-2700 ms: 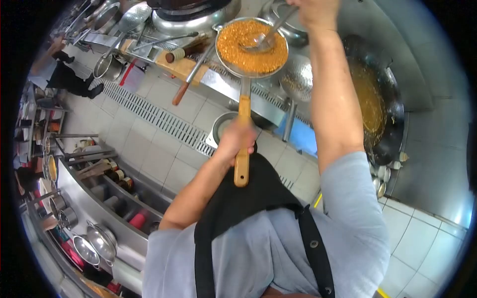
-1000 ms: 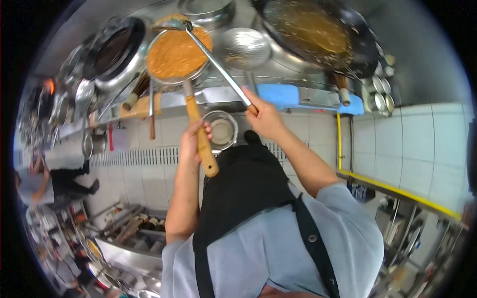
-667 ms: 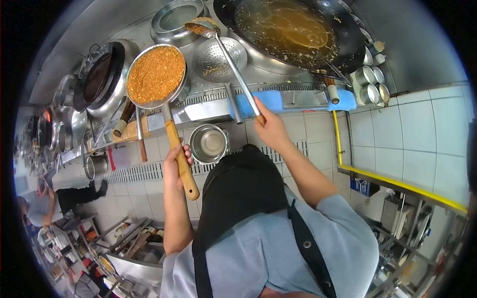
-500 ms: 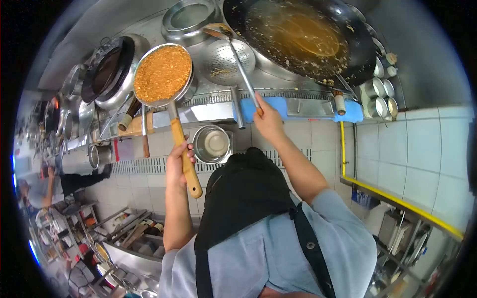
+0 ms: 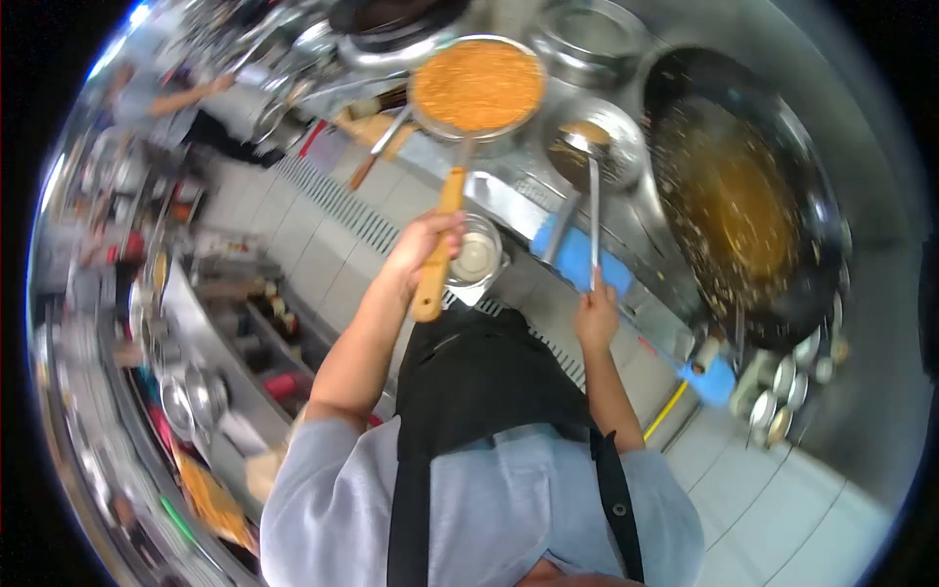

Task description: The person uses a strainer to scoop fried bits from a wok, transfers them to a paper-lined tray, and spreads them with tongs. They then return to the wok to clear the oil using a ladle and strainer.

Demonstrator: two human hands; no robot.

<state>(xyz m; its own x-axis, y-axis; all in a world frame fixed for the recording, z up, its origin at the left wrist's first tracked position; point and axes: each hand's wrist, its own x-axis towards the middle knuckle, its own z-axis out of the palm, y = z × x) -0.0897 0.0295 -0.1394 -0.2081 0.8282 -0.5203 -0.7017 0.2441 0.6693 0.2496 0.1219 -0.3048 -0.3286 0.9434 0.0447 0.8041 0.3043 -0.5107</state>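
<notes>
My left hand (image 5: 428,249) is wrapped round the long wooden handle of a strainer (image 5: 451,201). Golden-orange crumbs (image 5: 477,83) fill its round basket, which is at the counter's near side. In my right hand (image 5: 597,315) is the end of a ladle (image 5: 595,220) with a long metal handle. The ladle's bowl, with some brownish food at it, overlaps a perforated skimmer (image 5: 629,161) lying on the counter. To the right, a large black wok (image 5: 817,186) holds brown oil with floating bits.
A round metal pot (image 5: 491,235) stands below the counter edge, near my left hand. Blue cloths (image 5: 611,272) lie along that edge. Small metal containers (image 5: 785,377) sit beyond the wok. Another person (image 5: 161,108) is at the far left, and shelving runs behind me.
My view has turned, so the counter now runs diagonally. Both hands keep their holds on the strainer and the ladle. The ladle's bowl has come lower across the skimmer.
</notes>
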